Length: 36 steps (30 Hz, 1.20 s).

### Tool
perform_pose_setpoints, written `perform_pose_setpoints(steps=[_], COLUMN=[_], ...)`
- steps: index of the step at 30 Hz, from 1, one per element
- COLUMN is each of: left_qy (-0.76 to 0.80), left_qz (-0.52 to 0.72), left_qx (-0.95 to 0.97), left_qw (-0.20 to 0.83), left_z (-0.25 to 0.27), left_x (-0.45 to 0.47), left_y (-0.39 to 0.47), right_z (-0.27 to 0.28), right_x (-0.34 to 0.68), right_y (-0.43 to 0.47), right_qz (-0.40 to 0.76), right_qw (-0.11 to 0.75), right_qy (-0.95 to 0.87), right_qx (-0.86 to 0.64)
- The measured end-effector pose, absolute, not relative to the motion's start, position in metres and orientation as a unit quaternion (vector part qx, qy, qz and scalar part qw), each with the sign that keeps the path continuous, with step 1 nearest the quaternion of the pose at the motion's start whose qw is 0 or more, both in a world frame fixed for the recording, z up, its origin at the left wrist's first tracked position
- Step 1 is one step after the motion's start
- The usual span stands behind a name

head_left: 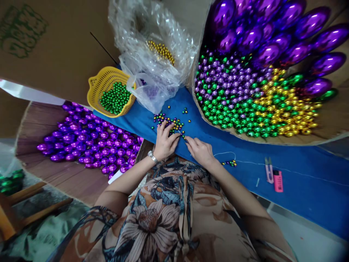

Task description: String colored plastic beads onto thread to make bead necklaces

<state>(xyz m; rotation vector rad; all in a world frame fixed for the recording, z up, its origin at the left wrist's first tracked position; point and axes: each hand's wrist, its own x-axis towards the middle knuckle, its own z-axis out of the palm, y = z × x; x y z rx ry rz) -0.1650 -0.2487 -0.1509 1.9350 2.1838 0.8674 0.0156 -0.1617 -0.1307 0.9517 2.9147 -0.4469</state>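
Observation:
My left hand (165, 141), with a wristwatch (152, 157) on its wrist, has its fingers spread on the near edge of a pile of small purple, green and gold beads (174, 123). Its thumb lies close to the tip of a thin needle (185, 138). My right hand (201, 150) pinches this needle from the other side, and a few beads appear to sit along it. White thread (261, 162) trails rightward from beside my right hand. A short cluster of beads (229, 163) lies by the thread on the blue cloth (245, 182).
A yellow basket (94, 91) holds green beads. Behind the pile lies a clear plastic bag (160, 80) with gold beads. Cardboard boxes of purple ornaments (98, 142) and mixed beads (234, 83) flank the cloth. Pink thread snips (269, 171) and a pink lighter (278, 181) lie right.

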Motion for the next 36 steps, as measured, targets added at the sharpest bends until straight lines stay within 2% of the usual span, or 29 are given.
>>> perform_pose_setpoints(steps=[9,29,36], left_qy=[0.723,0.697,0.69], left_qz=[0.285,0.281,0.29], left_qx=[0.626,0.66,0.663], left_qw=[0.06,0.022,0.026], left_z=[-0.147,-0.154,-0.15], left_x=[-0.165,-0.159,-0.16], left_y=[-0.246,-0.241,-0.243], right_z=[-0.13,-0.124,-0.133], right_x=[0.038,0.039,0.032], right_y=[-0.16,-0.159,-0.158], right_qz=[-0.138,-0.135,-0.135], right_qw=[-0.031,0.037,0.016], right_qy=[0.946,0.94,0.941], right_qx=[0.291,0.311,0.311])
